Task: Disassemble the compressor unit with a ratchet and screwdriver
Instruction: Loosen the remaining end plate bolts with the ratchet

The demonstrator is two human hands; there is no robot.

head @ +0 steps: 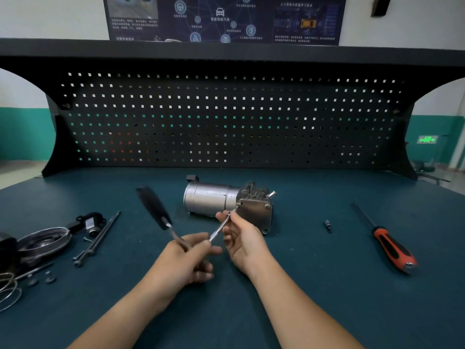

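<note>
Several parts are already off at your far left: a round cover [42,241], long bolts [97,238], small nuts [50,279] and wire rings [8,293], all loose on the mat. Your left hand [186,263] has its fingers curled round the ratchet [154,209] near its head, with the black handle sticking up and away. A thin silver extension [220,227] runs from there to a corner bolt on the end plate. Your right hand [245,245] pinches that bar near its tip, thumb against fingers. The compressor unit [214,200] lies on its side mid-bench, just beyond both hands, end plate still on. Can't tell if the socket is seated on the bolt, too small. Roughly midway, I'd judge: plate bolts and body remain. Right of it lie a small bit [327,225], then the screwdriver [392,248], untouched, well apart. Surface: dark teal mat [302,311]. Behind: black pegboard [226,117], poster [226,18], green-banded wall [25,132], lit exit sign [427,139] far right.
</note>
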